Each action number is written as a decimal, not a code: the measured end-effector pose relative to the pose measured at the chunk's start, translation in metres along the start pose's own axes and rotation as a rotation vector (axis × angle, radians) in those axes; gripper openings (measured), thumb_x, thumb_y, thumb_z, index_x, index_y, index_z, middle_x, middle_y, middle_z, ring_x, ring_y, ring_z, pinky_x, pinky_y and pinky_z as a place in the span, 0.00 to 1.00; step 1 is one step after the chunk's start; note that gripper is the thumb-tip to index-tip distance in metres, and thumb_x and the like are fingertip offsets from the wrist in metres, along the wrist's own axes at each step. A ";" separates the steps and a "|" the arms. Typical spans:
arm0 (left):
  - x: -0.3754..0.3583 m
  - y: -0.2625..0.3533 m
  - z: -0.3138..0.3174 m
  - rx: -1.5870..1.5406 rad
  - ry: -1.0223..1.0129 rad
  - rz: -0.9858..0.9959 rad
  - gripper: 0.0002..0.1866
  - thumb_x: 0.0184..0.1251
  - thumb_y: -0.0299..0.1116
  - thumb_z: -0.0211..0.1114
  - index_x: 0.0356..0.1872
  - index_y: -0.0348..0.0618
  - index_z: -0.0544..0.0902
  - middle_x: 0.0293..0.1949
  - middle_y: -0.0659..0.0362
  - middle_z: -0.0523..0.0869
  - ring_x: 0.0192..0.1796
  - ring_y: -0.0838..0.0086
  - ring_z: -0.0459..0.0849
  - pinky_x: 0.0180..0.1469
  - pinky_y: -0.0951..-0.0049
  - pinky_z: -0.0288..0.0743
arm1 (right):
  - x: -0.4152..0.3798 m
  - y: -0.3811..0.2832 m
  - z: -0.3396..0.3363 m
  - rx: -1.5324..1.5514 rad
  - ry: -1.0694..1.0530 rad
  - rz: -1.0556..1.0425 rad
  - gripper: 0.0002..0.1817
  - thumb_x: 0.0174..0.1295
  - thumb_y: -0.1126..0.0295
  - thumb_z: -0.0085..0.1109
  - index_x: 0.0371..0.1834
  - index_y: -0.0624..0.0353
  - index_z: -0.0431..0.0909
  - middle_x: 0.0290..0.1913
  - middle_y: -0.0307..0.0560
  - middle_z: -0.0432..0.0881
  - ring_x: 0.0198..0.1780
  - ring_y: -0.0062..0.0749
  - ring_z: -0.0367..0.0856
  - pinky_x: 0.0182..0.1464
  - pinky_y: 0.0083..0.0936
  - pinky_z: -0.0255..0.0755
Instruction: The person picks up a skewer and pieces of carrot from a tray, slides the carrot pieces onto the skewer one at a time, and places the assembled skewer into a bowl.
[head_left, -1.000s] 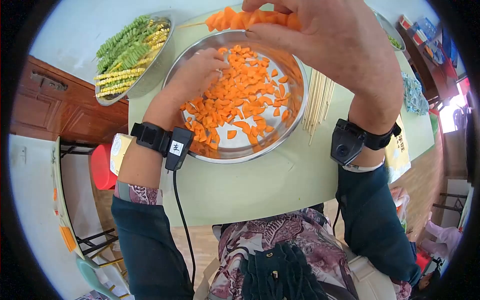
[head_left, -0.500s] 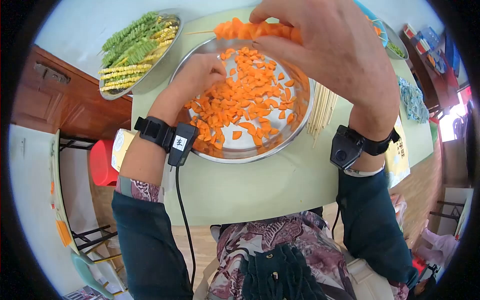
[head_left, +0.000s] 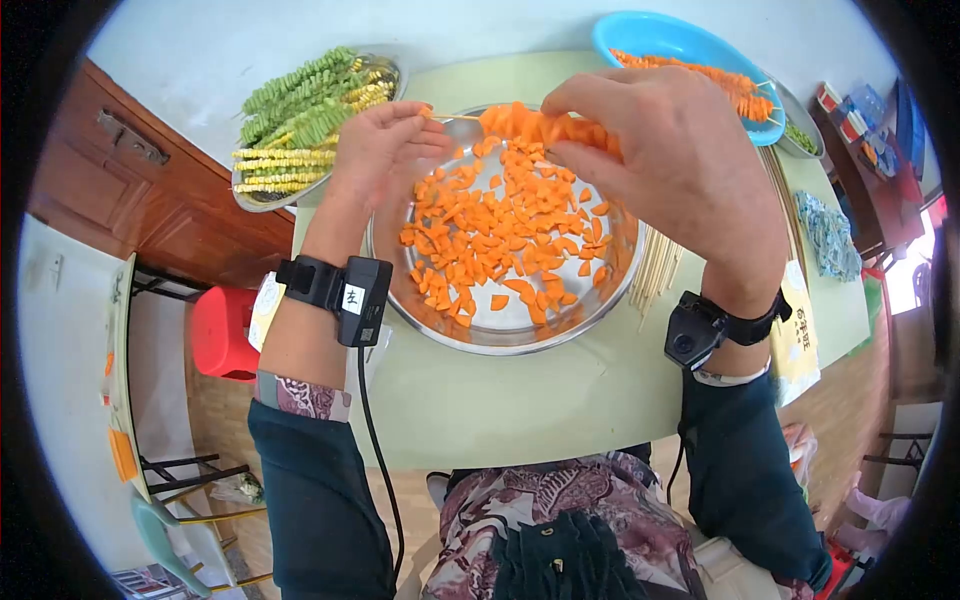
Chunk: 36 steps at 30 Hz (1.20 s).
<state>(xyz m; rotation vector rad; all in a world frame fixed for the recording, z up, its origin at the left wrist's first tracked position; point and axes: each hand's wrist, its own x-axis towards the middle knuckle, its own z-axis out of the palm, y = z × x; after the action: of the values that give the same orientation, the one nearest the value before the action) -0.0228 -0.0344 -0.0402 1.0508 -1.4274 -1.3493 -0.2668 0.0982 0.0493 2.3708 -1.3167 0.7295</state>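
My right hand is closed around a skewer packed with carrot pieces, held level above the far side of a steel basin. The bare tip of the stick points left. At that tip my left hand pinches a small carrot piece between thumb and forefinger, its other fingers loosely curled. Beneath both hands, the steel basin holds a heap of loose cut carrot pieces.
Green and yellow vegetable skewers fill a metal bowl at the far left. A blue basin at the far right contains finished carrot skewers. Bare bamboo sticks lie beside the steel basin, and a crumpled blue cloth rests farther right.
My left hand has risen out of the carrot heap to the stick's tip with a piece. The view has shifted, bringing more of the blue basin into sight.
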 end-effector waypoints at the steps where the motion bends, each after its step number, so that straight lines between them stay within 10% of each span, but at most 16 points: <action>1: 0.000 0.001 0.001 0.000 0.000 0.002 0.10 0.67 0.24 0.59 0.47 0.30 0.78 0.37 0.47 0.85 0.36 0.66 0.88 0.38 0.75 0.84 | 0.000 -0.001 0.001 -0.002 -0.006 0.003 0.10 0.50 0.67 0.66 0.34 0.59 0.81 0.26 0.49 0.81 0.30 0.46 0.79 0.35 0.35 0.73; 36: -0.005 -0.001 0.010 0.211 -0.018 0.126 0.12 0.66 0.25 0.59 0.48 0.28 0.79 0.37 0.47 0.85 0.37 0.65 0.88 0.38 0.74 0.84 | 0.001 0.000 0.016 0.007 0.013 -0.035 0.08 0.52 0.69 0.62 0.32 0.60 0.79 0.26 0.48 0.80 0.28 0.48 0.78 0.32 0.37 0.71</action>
<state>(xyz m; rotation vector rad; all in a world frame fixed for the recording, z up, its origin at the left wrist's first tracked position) -0.0315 -0.0271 -0.0417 1.0652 -1.6483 -1.1391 -0.2619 0.0890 0.0367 2.3842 -1.2665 0.7387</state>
